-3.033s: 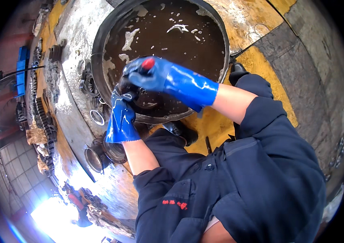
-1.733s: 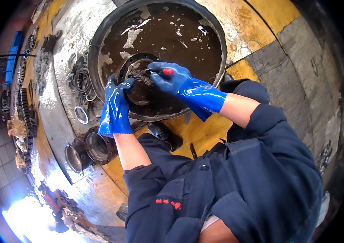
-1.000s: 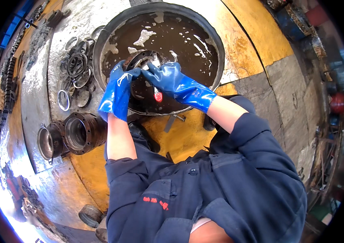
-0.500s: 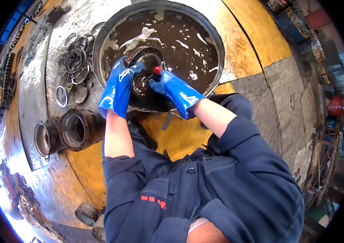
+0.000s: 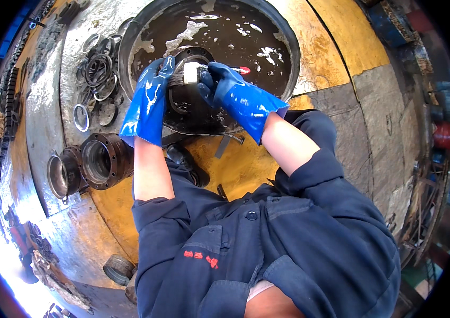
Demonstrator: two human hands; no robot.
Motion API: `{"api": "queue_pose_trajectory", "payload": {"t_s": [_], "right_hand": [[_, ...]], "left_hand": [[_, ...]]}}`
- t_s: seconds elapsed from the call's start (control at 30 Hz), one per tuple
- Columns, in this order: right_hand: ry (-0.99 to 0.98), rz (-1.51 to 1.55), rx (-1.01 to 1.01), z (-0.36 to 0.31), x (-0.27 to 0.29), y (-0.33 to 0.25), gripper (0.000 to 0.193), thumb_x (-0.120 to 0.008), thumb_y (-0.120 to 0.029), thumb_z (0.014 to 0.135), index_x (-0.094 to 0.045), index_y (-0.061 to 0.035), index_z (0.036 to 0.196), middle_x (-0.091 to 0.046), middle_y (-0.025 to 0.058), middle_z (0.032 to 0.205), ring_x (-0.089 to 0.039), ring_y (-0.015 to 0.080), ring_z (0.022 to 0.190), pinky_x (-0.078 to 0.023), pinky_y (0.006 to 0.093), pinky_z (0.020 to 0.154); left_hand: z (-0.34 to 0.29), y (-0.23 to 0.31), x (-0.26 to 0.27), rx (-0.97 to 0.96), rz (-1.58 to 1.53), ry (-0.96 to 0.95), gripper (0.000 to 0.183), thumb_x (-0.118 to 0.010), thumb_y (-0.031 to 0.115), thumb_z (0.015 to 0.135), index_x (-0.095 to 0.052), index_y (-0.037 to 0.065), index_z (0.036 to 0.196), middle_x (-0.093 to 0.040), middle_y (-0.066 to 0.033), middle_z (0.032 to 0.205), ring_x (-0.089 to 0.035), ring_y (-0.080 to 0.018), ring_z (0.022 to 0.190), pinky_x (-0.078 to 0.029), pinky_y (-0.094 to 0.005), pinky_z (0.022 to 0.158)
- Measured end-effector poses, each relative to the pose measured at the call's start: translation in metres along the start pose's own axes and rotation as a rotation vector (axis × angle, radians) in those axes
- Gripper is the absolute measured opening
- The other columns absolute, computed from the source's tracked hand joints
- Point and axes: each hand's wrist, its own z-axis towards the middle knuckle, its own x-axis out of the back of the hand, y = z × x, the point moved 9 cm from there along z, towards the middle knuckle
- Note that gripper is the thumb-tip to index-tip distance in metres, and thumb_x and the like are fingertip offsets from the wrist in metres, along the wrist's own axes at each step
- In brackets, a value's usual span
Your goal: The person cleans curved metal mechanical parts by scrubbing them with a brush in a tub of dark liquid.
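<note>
Both hands wear long blue rubber gloves and work over a round black tub (image 5: 127,63) of dark, foamy liquid. My left hand (image 5: 155,79) is closed on the left rim of a dark flanged metal ring (image 5: 196,53), which stands tilted and partly in the liquid. In my right hand (image 5: 219,85) is a brush (image 5: 190,73) with a pale block and dark bristles, held against the ring's opening. A red handle end (image 5: 242,70) sticks out to the right beyond that hand. The gloves hide parts of the brush and the ring.
Left of the tub lies a heap of metal rings (image 5: 98,71). Two flanged metal housings (image 5: 100,160) rest nearer to me on the left. A metal strip (image 5: 223,146) sits by the tub's near edge. Another cylindrical part (image 5: 119,269) is at lower left.
My right hand has turned the brush: its red handle end now points right and its pale block faces the ring. My left hand has shifted slightly left and down along the ring's rim.
</note>
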Motion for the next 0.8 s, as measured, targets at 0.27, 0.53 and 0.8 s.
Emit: {"api": "queue_pose_trajectory", "payload": {"t_s": [0.27, 0.53, 0.8], "right_hand": [[-0.189, -1.593, 0.700, -0.033, -0.008, 0.010, 0.028, -0.073, -0.038, 0.091, -0.079, -0.0213, 0.112, -0.079, 0.0115, 0.104, -0.076, 0.0278, 0.105, -0.059, 0.0375, 0.096], [-0.462, -1.196, 1.050, -0.125, -0.050, -0.013, 0.028, -0.073, -0.018, 0.097, -0.077, -0.0096, 0.123, -0.079, 0.0129, 0.117, -0.076, 0.0230, 0.108, -0.060, 0.0353, 0.099], [-0.444, -1.272, 1.171, -0.090, -0.082, -0.033, 0.031, -0.077, -0.032, 0.095, -0.080, -0.0117, 0.118, -0.081, 0.0120, 0.103, -0.079, 0.0251, 0.093, -0.064, 0.0378, 0.086]], "left_hand": [[-0.008, 0.012, 0.010, -0.324, 0.231, 0.020, 0.068, -0.050, 0.055, 0.110, -0.066, -0.003, 0.140, -0.070, -0.0222, 0.135, -0.065, -0.0318, 0.125, -0.047, -0.0376, 0.110], [0.006, -0.024, 0.007, 0.179, -0.420, 0.001, 0.073, -0.044, 0.060, 0.112, -0.068, -0.003, 0.137, -0.072, -0.0183, 0.130, -0.067, -0.0260, 0.117, -0.049, -0.0358, 0.107], [0.018, -0.037, 0.001, 0.212, -0.519, 0.023, 0.070, -0.050, 0.060, 0.110, -0.068, -0.003, 0.137, -0.075, -0.0154, 0.125, -0.070, -0.0249, 0.110, -0.053, -0.0367, 0.103]]}}
